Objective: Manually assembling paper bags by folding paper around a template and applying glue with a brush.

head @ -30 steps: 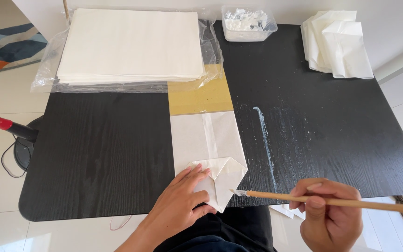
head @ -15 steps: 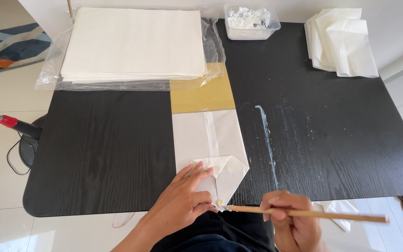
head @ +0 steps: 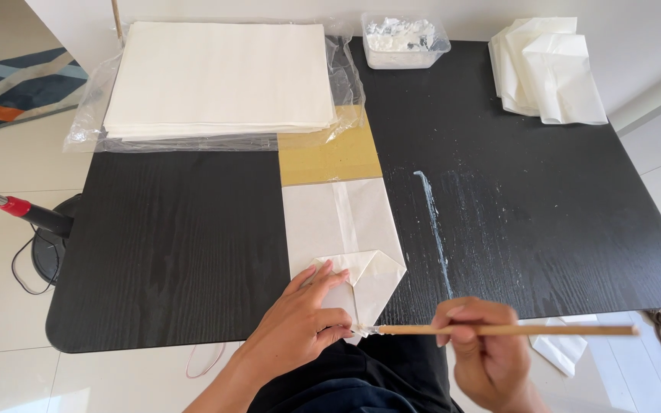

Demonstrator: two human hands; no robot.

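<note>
A folded white paper piece point(head: 343, 237) lies on the black table point(head: 185, 252), its near end folded into a point at the table's front edge. My left hand point(head: 300, 325) presses flat on that folded end. My right hand point(head: 483, 348) grips a long wooden brush point(head: 499, 330) held level, its tip touching the paper's near corner beside my left fingers. A tan board strip point(head: 330, 157) sticks out from under the far end of the paper.
A stack of white sheets point(head: 216, 76) in clear plastic wrap lies at the back left. A clear tub of white paste point(head: 403, 38) and a pile of folded white papers point(head: 548, 69) sit at the back. White paste streaks point(head: 434, 229) mark the table. A red-handled tool point(head: 9, 206) stands left, on the floor.
My right hand has moved left with the brush, bringing its tip from right of the paper to the paper's near corner. My left hand has stayed on the fold.
</note>
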